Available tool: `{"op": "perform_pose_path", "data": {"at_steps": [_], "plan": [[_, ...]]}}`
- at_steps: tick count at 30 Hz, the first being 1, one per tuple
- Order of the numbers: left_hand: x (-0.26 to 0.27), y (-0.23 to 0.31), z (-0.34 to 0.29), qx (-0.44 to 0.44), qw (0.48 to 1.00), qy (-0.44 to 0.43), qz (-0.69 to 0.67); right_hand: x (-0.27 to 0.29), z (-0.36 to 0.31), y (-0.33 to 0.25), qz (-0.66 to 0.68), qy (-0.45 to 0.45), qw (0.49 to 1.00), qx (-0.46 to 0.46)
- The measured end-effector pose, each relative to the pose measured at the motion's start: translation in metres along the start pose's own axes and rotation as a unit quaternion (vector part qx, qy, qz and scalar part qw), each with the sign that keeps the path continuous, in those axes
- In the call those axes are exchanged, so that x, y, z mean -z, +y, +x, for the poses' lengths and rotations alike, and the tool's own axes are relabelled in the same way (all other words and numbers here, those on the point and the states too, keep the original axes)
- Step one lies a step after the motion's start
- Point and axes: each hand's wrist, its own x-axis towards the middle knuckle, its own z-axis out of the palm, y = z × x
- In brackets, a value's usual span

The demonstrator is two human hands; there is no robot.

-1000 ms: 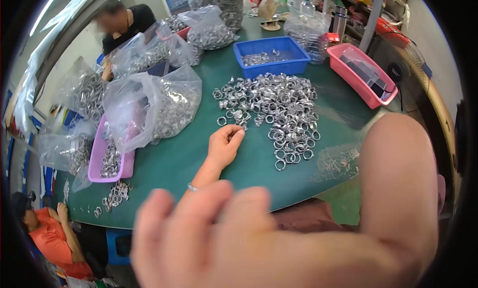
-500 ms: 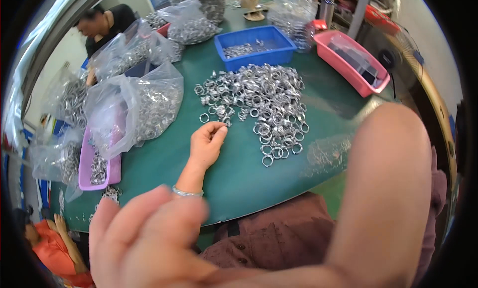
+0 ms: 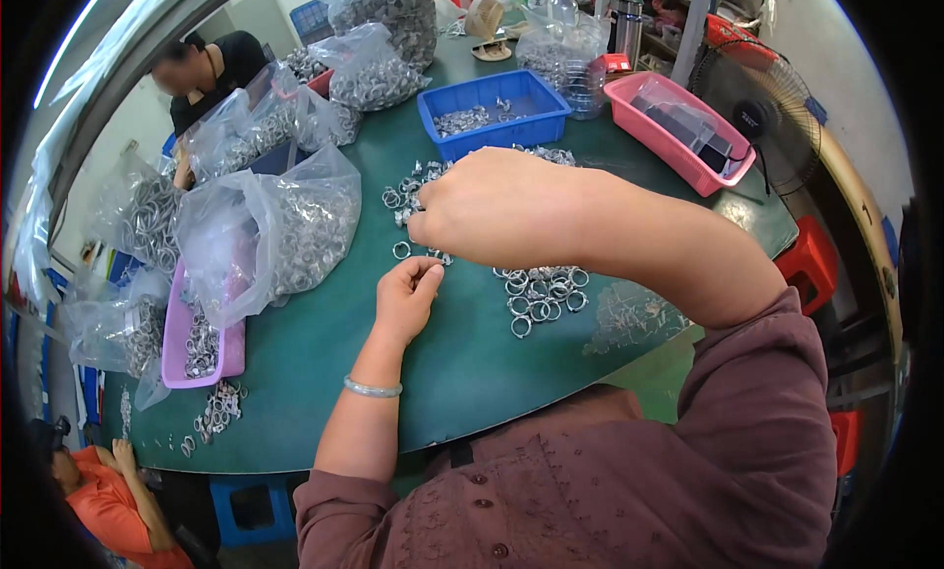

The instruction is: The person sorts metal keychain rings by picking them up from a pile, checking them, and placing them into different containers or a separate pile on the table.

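Observation:
A pile of small silvery metal rings (image 3: pixel 539 299) lies on the green tabletop in front of me. My left hand (image 3: pixel 408 292) rests at the pile's near left edge, thumb and forefinger pressed together. Bits of metal show at its fingertips, but I cannot make out whether one is held. Above the pile, my right hand (image 3: pixel 487 203) is bent with its fingers curled in, its back toward me. That hand and forearm cover much of the heap, and what the fingers hold is hidden. One loose ring (image 3: pixel 401 249) lies just beyond my left hand.
Past the pile stands a blue tray (image 3: pixel 492 141) with some rings. A pink basket (image 3: pixel 678 161) is at right, near a fan (image 3: pixel 755 117). Clear bags of rings (image 3: pixel 313 220) and a purple basket (image 3: pixel 232 358) line the left. Two people (image 3: pixel 218 62) (image 3: pixel 123 510) sit at the table.
My right hand, blurred and close to the camera before, has moved forward over the pile and now covers much of it. My left hand stays pinched at the pile's edge.

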Motion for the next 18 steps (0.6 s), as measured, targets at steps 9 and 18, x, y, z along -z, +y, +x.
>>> {"op": "perform_pose_path", "data": {"at_steps": [9, 18], "plan": [[0.004, -0.008, 0.000, -0.121, 0.987, 0.028, 0.105, 0.040, -0.025, -0.030, 0.058, 0.006, 0.993, 0.105], [0.000, 0.001, -0.001, 0.032, 0.999, 0.002, -0.004, 0.062, -0.025, -0.128, 0.083, 0.145, 0.966, 0.198]]}}
